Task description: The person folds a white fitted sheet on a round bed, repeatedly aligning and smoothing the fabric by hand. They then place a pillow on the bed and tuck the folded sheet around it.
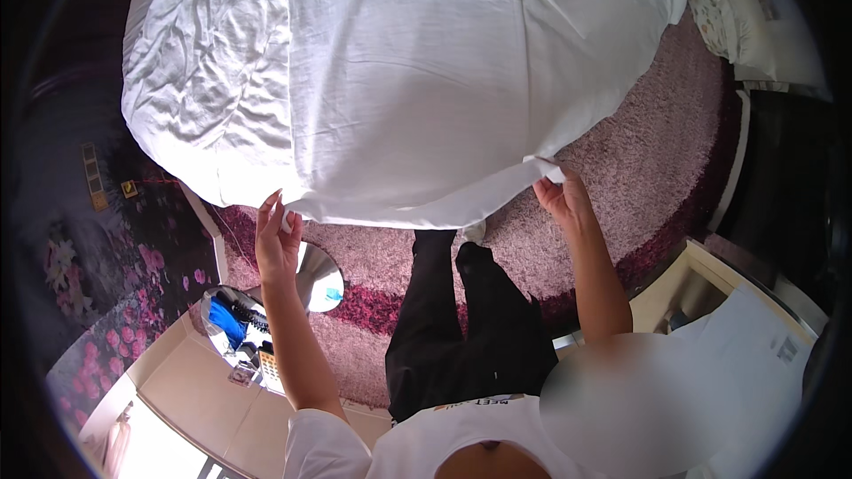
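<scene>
A white bed sheet [413, 93] covers the bed in front of me and hangs over its near side. My left hand [278, 239] pinches the sheet's near edge between thumb and fingers, at the left end of a long crease. Farther right, my right hand [564, 196] grips a folded bit of the same edge. Between the two hands the edge sags in a shallow curve above my feet. The sheet is wrinkled on the left and smoother in the middle. Whatever lies beneath it is hidden.
A pink and dark red shaggy rug [639, 146] lies under the bed. A small round table [233, 326] with a blue item on it stands at left, beside a shiny round base [319, 279]. White pillows [739, 26] sit at upper right; an open drawer [692, 279] is at lower right.
</scene>
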`<state>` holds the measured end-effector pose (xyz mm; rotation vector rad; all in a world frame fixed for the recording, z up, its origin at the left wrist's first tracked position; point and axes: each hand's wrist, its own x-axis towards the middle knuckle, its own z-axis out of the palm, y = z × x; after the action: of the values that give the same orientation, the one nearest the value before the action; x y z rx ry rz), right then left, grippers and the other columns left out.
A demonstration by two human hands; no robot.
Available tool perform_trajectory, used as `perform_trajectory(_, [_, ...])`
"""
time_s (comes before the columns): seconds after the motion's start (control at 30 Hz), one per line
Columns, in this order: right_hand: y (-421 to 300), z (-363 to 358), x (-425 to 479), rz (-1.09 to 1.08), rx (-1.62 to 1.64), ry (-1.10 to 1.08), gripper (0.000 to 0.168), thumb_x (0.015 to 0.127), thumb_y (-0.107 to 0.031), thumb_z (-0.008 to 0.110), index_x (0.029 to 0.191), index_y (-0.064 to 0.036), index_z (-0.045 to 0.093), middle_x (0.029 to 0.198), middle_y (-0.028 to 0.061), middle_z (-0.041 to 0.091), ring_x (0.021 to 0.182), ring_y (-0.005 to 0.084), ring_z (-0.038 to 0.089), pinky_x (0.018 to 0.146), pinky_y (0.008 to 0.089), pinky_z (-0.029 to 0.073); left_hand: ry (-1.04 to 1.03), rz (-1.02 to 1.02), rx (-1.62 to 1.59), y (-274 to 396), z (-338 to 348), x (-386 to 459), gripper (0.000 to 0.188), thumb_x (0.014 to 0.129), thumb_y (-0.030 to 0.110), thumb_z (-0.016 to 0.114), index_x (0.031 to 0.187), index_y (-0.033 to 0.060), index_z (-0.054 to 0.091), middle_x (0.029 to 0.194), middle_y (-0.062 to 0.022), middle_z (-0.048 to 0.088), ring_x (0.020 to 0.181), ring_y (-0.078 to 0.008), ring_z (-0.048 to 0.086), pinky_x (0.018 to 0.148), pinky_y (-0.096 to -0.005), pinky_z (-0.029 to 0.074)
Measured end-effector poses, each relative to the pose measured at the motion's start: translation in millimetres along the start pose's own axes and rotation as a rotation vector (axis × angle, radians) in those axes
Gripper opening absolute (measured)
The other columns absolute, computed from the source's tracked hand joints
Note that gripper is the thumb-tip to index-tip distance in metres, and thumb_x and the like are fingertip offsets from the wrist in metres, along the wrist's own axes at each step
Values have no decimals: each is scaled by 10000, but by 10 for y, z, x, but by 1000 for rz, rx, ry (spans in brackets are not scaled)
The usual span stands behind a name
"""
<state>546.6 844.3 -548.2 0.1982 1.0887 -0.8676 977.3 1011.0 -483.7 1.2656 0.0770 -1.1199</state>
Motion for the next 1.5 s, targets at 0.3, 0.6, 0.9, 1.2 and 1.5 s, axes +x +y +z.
perform_trajectory(0.3, [-499,1774,1005,-254,-1,-33,246,919,-95,498,1138,11,466,1130,116,526,988,253,585,915,404,515,86,-3,-125,615,1042,2038,156,906,-20,470,1025,-103,526,909,-130,579,830,-204,610,906,-324,526])
perform_trajectory(0.6, [-970,2427,1777,-633,-462,-59,375,890,-240,583,1131,26,475,1174,164,475,1043,303,551,901,370,471,75,245,282,808,1908,2739,542,887,273,597,1304,26,353,1274,-234,464,1194,-318,473,985,-390,434])
perform_trajectory(0.9, [48,510,1237,-293,-650,403,590,893,-560,476,1121,-16,494,948,53,536,799,156,582,740,276,462,674,-147,64,-992,635,1476,755,763,612,631,1169,10,427,1099,-100,471,969,-186,489,850,-332,420])
perform_trajectory(1.2, [-185,537,1291,-423,-811,119,390,859,-415,633,724,-74,500,694,-17,480,673,58,499,661,220,458,424,-3,-227,-1184,596,1448,173,906,242,588,1005,101,580,750,48,502,612,-46,405,525,-202,342])
perform_trajectory(1.5, [-119,-497,375,-424,-1116,293,397,899,-334,601,666,-56,440,633,-24,421,588,62,375,525,264,333,804,-93,57,-1947,336,15,279,870,231,643,1125,131,592,672,86,458,587,-7,357,504,-190,311])
